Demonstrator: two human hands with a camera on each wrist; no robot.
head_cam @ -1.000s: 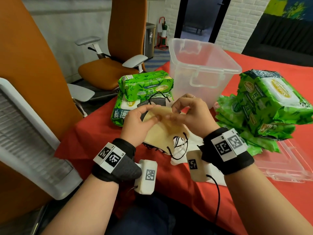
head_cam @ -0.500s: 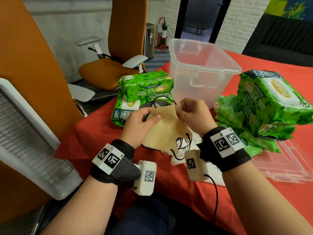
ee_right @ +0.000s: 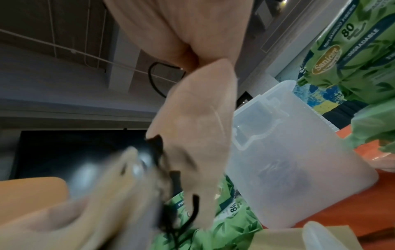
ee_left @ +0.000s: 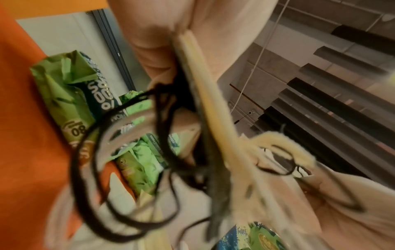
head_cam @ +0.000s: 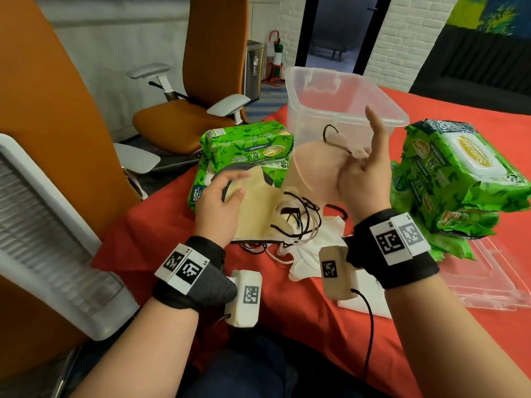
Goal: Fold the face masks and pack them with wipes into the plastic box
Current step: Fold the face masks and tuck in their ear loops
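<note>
Centre frame, the right hand (head_cam: pixel 362 179) pinches a soft peach fabric mask (head_cam: pixel 315 168); the left hand (head_cam: pixel 219 204) grips tan cloth masks (head_cam: pixel 260 208) beside glossy green "Sanicare" wipe packs (head_cam: pixel 459 179).

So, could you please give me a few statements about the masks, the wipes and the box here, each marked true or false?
1. The right hand holds a pink mask up in front of the plastic box. True.
2. The left hand holds a yellow mask. True.
3. The box's lid is on. False: the box is open, and a clear lid lies on the red cloth.
4. All wipe packs are in the box. False: they sit on the table on both sides of it.
</note>
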